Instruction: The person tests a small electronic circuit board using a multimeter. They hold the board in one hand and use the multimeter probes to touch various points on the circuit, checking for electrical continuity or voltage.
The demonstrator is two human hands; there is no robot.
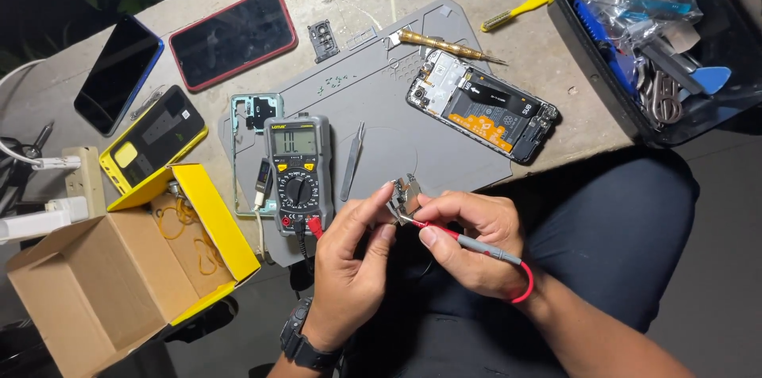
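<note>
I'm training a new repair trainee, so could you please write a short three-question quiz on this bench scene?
1. True or false: the opened phone lies on the grey mat.
2. What does the right hand hold? A) tweezers B) red probe C) screwdriver
3. Which hand holds the small metal part?

Key: 1 true. 2 B, the red probe. 3 the left hand.

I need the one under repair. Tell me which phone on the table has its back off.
The phone on the grey mat, insides showing. The blue-edged phone and red-edged phone lie closed.
</note>
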